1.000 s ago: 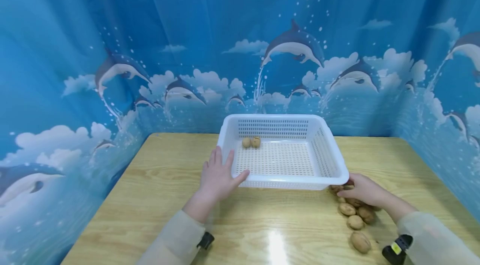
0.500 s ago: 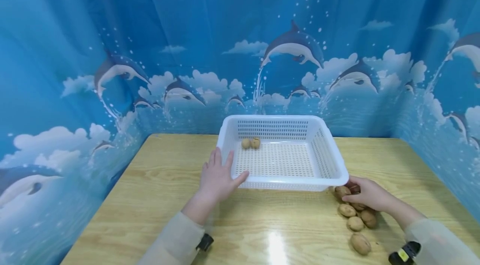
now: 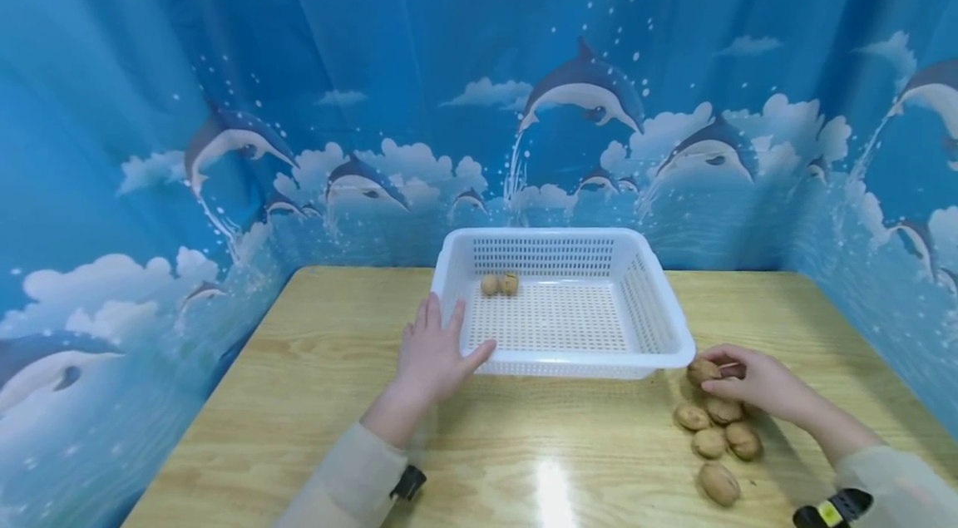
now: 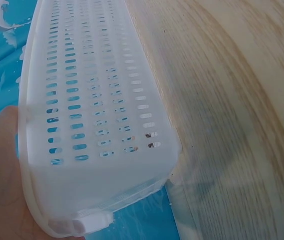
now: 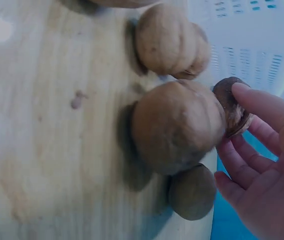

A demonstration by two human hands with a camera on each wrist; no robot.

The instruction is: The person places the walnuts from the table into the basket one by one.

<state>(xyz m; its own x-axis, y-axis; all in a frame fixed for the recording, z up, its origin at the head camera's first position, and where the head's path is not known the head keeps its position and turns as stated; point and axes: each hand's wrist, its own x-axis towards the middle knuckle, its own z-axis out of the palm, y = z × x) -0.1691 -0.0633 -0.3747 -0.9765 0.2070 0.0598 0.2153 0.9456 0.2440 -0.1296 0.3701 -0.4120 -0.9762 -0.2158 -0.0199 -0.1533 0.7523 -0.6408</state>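
My right hand (image 3: pixel 756 385) is at the near right corner of the white basket (image 3: pixel 659 328). My fingers (image 5: pixel 269 107) are curled and pinch a brown walnut (image 3: pixel 703 371). It is round and bumpy, with a light tan shell. In the right wrist view I also touch a small dark shell piece (image 5: pixel 234 107) with a fingertip. The walnut is so round that I cannot tell which way it points.

Four more walnuts (image 3: pixel 720 438) lie on the bench (image 3: pixel 569 461) just below my right hand, close together. One of them (image 3: pixel 720 483) lies a bit nearer to me, and its long side runs slanted across the bench. The basket rim is right next to the walnut I hold.

My left hand (image 3: pixel 434 355) rests flat on the near left corner of the basket, with its fingers straight and a little apart. Two walnuts (image 3: pixel 500 284) sit side by side inside the basket, at the far left. Its long side goes left to right.
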